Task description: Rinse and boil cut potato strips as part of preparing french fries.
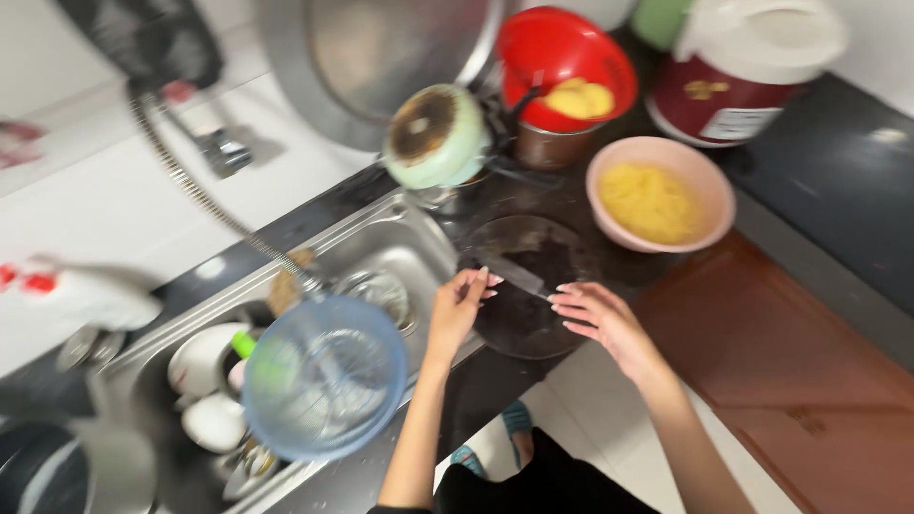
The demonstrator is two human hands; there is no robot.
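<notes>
A dark worktop (809, 181) runs beside a steel sink (381, 233) full of crockery, under a white tiled wall; pale floor tiles show below. Just right of the sink lies a dark round glass lid (528, 319), flat on the worktop. Across it rests a knife (514, 274) (blurred), its long axis slanting from the sink side toward the near right. The left hand (457, 305) pinches the lid's sink-side rim. The right hand (595, 319) has fingers spread wide, its fingertips touching the knife's nearer end.
</notes>
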